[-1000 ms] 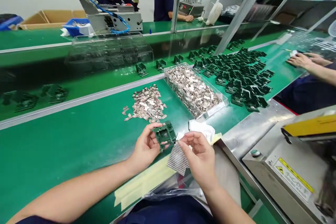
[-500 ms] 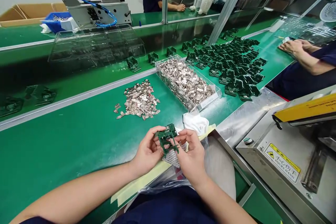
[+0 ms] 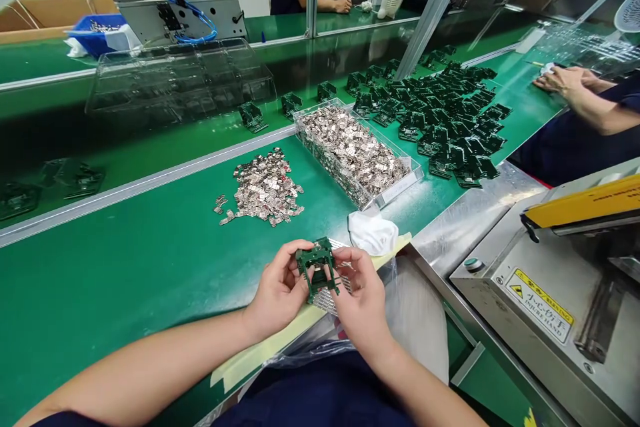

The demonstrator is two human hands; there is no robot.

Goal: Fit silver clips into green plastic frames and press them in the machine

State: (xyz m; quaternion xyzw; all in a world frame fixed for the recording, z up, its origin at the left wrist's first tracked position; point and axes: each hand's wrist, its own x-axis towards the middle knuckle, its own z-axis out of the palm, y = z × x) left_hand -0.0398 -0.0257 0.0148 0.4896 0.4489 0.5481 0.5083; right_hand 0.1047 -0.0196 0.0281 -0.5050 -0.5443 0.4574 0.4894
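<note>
Between my two hands, near the front edge of the bench, is a green plastic frame (image 3: 317, 256) with an open middle. My left hand (image 3: 281, 290) is closed on its left side, thumb at the lower edge. Fingers and thumb of my right hand (image 3: 364, 293) grip its right side. Just below the frame lies a perforated metal plate (image 3: 326, 303), partly hidden by the hands. Beyond them on the green bench (image 3: 150, 260) is a loose pile of small silvery metal pieces (image 3: 267, 188). A clear box (image 3: 395, 195) full of the same pieces stands to its right.
Many similar green frames (image 3: 445, 117) are heaped at the back right. A white cloth (image 3: 373, 233) lies by the bench edge. To the right stands a metal machine (image 3: 530, 287) with a warning label. Co-workers' hands (image 3: 565, 80) are at the far right.
The green frame has turned slightly, so its open middle faces me more. Both thumbs now press at its inner lower part; the right hand has come in closer.
</note>
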